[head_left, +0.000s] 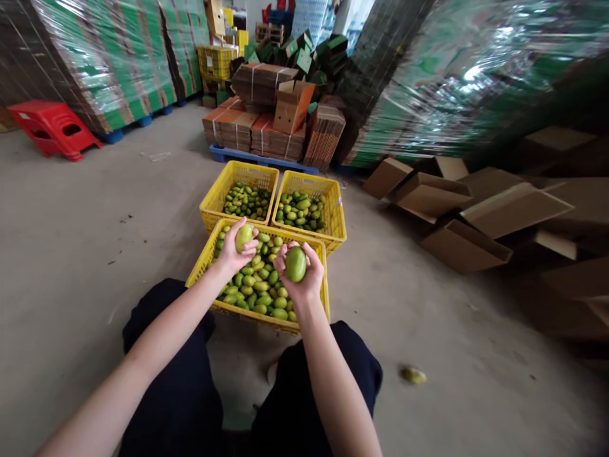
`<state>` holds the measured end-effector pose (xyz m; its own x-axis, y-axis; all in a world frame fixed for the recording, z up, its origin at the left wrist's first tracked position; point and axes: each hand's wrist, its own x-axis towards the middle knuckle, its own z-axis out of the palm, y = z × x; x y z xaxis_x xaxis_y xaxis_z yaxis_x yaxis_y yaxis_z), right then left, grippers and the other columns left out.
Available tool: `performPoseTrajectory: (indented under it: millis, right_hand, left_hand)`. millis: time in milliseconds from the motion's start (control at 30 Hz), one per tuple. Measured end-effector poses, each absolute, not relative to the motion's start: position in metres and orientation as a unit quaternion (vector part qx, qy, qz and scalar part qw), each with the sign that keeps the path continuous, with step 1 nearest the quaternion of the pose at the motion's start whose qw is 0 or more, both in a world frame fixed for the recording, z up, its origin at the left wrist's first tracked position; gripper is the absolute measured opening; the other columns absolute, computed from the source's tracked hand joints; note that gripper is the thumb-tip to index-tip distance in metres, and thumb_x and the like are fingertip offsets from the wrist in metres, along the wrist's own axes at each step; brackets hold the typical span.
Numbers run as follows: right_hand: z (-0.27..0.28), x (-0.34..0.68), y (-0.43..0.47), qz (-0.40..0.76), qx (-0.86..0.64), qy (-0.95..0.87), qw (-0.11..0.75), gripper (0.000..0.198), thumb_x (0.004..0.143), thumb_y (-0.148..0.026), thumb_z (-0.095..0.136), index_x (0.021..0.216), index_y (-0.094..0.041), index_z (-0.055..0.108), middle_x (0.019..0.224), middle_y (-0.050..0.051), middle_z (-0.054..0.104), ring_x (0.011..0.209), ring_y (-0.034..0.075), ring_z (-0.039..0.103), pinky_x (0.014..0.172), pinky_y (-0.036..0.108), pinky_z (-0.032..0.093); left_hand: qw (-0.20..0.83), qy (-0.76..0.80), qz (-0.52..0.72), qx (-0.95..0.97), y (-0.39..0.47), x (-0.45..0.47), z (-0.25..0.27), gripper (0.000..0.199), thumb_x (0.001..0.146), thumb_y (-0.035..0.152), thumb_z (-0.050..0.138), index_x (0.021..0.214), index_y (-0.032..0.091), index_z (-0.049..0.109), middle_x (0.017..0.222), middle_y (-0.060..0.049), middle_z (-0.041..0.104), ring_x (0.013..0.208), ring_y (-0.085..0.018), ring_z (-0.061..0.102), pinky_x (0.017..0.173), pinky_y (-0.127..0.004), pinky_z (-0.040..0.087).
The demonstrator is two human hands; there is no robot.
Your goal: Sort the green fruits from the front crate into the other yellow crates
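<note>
My left hand (pixel 238 246) is closed around a yellow-green oval fruit (pixel 244 236), mango-like in shape. In my right hand (pixel 307 276) sits a darker green oval fruit (pixel 295 264), the fingers curled about it and its smooth face turned up towards me. Both hands are raised over the nearest yellow crate (pixel 259 318), between my knees. Green and yellowish oval fruits (pixel 261 285) of the same sort fill much of that crate; my hands and forearms hide some of them.
Two more yellow crates (pixel 209 212) (pixel 340 219) with fruits stand just beyond. One blurred fruit (pixel 413 375) lies on the floor at right. Flattened cartons (pixel 233 130) are stacked on a blue pallet (pixel 238 154). Open cardboard boxes (pixel 485 244) heap at right; a red stool (pixel 54 129) stands left.
</note>
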<state>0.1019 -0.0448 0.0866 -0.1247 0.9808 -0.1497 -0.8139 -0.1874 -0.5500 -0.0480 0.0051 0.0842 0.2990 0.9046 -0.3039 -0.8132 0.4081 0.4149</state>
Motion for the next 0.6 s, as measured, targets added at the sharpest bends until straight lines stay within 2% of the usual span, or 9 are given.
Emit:
performPoseTrajectory:
  millis: [133,267,433,600]
  right_hand:
    - [0.099,0.097,-0.036,0.700,-0.225,-0.261,0.626,0.029,0.076,-0.046,0.067,0.065,-0.020,0.061,0.063,-0.001,0.056,0.050,0.010,0.049,0.043,0.021,0.041]
    - [0.105,0.092,-0.022,0.655,-0.275,-0.315,0.629,0.045,0.078,-0.057,0.062,0.053,-0.020,0.060,0.054,0.001,0.057,0.050,0.013,0.054,0.040,0.024,0.042]
    - [0.103,0.102,-0.011,0.614,-0.287,-0.374,0.633,0.046,0.080,-0.050,0.061,0.044,-0.023,0.058,0.047,0.003,0.054,0.055,0.018,0.059,0.043,0.028,0.047]
    - [0.101,0.108,-0.015,0.609,-0.257,-0.419,0.623,0.042,0.076,-0.046,0.068,0.043,-0.023,0.058,0.046,0.001,0.055,0.044,0.015,0.053,0.039,0.028,0.042]
  left_hand:
    - [0.783,0.263,0.541,0.156,0.005,-0.035,0.089,0.042,0.095,0.041,0.044,0.062,0.018,0.056,0.045,0.001,0.052,0.030,-0.009,0.043,0.031,-0.017,0.031]
    - [0.751,0.282,0.529,0.279,0.000,-0.028,0.090,0.048,0.092,0.046,0.046,0.055,0.020,0.061,0.043,-0.004,0.056,0.035,-0.013,0.049,0.034,-0.022,0.035]
    - [0.744,0.295,0.538,0.264,-0.004,-0.027,0.087,0.040,0.090,0.038,0.050,0.058,0.022,0.068,0.044,-0.003,0.058,0.037,-0.014,0.051,0.035,-0.024,0.034]
    - [0.765,0.254,0.499,0.319,-0.004,-0.025,0.092,0.046,0.089,0.036,0.048,0.049,0.019,0.063,0.044,-0.005,0.058,0.034,-0.014,0.052,0.032,-0.024,0.032]
